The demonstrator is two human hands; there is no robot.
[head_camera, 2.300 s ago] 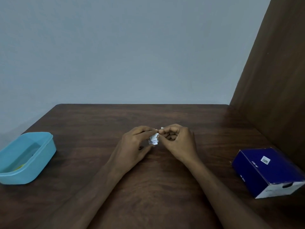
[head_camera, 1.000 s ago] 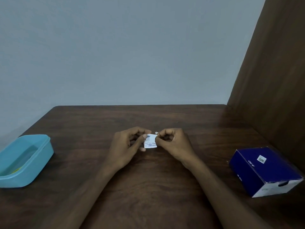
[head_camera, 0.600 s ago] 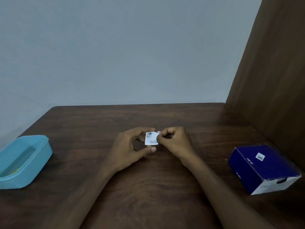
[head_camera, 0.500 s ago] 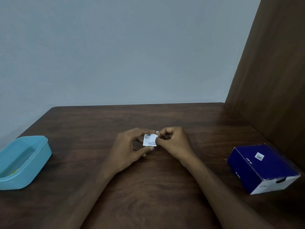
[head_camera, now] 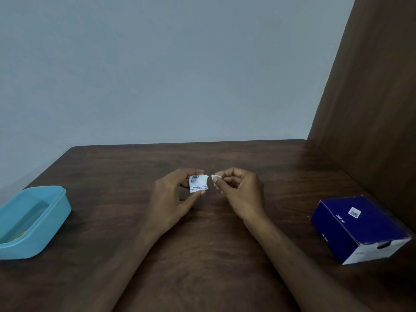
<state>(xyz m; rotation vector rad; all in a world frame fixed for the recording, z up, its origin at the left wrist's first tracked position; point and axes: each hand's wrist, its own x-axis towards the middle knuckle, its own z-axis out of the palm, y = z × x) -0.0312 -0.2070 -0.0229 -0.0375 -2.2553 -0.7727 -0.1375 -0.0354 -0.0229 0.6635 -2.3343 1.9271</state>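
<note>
over the middle of the tabletop [head_camera: 202, 255], both hands hover just above the dark wood. the left hand [head_camera: 173, 199] pinches a small white packet [head_camera: 198, 183], thumb under its lower edge and fingertips on its top edge, printed face turned toward the camera; the dark print is too small to read. the right hand [head_camera: 240, 190] is curled up, thumb and forefinger clamped on a tiny white scrap [head_camera: 213, 176]. packet and scrap sit just beside each other, a narrow gap between them, not touching. the packet's right edge looks uneven. both forearms run back toward the near edge of the tabletop. far out on the left, a light blue tub [head_camera: 33, 221] stands with no lid, something yellowish low inside it, too dim to make out. out on the right, a navy box [head_camera: 358, 226] lies at an angle, a small white sticker on top, close to the brown wooden panel [head_camera: 371, 109].
</note>
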